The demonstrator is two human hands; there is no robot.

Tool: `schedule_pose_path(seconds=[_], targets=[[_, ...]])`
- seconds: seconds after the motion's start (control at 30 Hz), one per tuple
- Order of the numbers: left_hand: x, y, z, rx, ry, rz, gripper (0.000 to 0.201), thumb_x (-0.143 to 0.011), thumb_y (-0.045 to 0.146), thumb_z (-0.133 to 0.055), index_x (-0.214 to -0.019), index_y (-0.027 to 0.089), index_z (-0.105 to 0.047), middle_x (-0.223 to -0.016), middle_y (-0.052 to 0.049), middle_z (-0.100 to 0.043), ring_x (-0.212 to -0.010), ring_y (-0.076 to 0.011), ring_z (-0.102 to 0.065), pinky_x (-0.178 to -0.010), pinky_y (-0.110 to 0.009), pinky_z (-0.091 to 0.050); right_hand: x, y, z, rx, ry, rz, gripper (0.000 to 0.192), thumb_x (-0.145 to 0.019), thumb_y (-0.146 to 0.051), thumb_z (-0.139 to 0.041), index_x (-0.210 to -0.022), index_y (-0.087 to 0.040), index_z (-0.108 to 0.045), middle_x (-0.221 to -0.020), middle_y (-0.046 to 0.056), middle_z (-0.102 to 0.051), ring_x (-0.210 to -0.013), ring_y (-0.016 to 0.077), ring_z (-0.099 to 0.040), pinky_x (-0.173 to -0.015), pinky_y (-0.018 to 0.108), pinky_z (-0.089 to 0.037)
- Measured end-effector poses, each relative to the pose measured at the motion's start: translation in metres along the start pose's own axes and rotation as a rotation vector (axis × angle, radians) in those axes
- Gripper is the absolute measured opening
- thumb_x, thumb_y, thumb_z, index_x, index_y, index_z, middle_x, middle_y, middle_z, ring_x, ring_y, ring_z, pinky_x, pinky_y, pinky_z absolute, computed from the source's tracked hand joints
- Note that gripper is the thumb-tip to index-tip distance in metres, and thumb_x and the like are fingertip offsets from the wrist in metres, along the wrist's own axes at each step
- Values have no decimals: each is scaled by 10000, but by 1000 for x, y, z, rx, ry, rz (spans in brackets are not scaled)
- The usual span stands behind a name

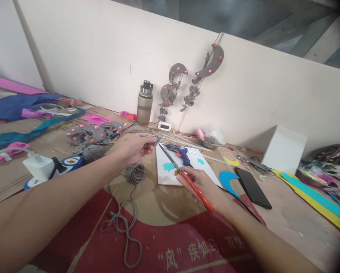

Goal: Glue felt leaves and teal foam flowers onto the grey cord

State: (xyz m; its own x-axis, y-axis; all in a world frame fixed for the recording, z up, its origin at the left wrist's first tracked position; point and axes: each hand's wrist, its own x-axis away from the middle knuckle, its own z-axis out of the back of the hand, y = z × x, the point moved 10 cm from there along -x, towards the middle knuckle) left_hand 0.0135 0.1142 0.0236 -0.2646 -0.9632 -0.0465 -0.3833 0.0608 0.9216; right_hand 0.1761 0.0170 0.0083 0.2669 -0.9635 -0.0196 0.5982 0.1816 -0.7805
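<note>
The left hand [136, 147] pinches a small grey piece [158, 138] between thumb and fingers, so its grip is closed on that piece. The piece is tiny and I cannot tell its shape.

The right hand [200, 182] holds the red-handled scissors [184, 175]. Its grip is closed around the red handles. The blades point up and away from this grip, and the tips reach the small grey piece at the left grip. I cannot tell if the blades touch it.

Just under the scissors blades lies a white card [170, 176] with 2 teal flower shapes on it. A blue glue gun [181, 152] lies on the far part of the card, just past the right grip.

Below the left grip, grey cord [130, 212] is coiled on the desk [155, 204] and trails toward the person.

To the right of the right grip lie a blue crescent shape [228, 180] and a black phone [252, 187]. Farther right stands a white box [285, 149].

Past the left grip stands a grey bottle [145, 104] by the wall. Grey crescent decorations [192, 76] with pink dots hang on the wall beside it. To the left of the left grip lie grey felt rings [87, 134] with pink dots.
</note>
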Motion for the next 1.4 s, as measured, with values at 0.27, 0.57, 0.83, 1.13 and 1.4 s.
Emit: schedule_pose_path(seconds=[0.27,0.57,0.83,1.13,1.4], targets=[[-1,-2,0,22,-13,23,102,-694,96,-651,-637,94,-567,-567,-4,-518,-463,-64,-481,-407,-176,-374,0,-3,0,3,2,9,361,-818,-551,-500,-791,-198,-569,-473,-77,-365,-407,70,-355,-406,195,-292],[0,-5,2,23,12,74,112,-687,88,-659,-628,92,-564,-534,-6,-517,-440,-59,-468,-396,-171,-363,-2,-6,6,182,37,91,379,-826,-543,-494,-888,-194,-628,-613,-31,-495,-521,91,-390,-479,204,-320],[-7,-3,12,105,32,19,53,-711,83,-646,-703,85,-594,-627,-32,-566,-508,-67,-522,-435,-162,-415,-2,-9,8,266,73,95,376,-851,-507,-478,-1044,-202,-584,-657,-34,-531,-573,105,-407,-568,229,-346],[-3,-2,4,186,-8,-1,39,-741,75,-621,-718,91,-594,-636,-34,-593,-557,-76,-565,-507,-166,-473,3,-20,10,324,126,129,331,-901,-465,-410,-1081,-216,-531,-753,-2,-602,-631,135,-483,-627,255,-373],[3,-4,-4,173,-19,1,57,-751,64,-613,-718,100,-584,-656,-42,-631,-596,-93,-610,-583,-192,-512,4,-23,11,445,174,141,309,-900,-422,-420,-1105,-225,-540,-820,38,-659,-717,175,-582,-643,262,-389]])
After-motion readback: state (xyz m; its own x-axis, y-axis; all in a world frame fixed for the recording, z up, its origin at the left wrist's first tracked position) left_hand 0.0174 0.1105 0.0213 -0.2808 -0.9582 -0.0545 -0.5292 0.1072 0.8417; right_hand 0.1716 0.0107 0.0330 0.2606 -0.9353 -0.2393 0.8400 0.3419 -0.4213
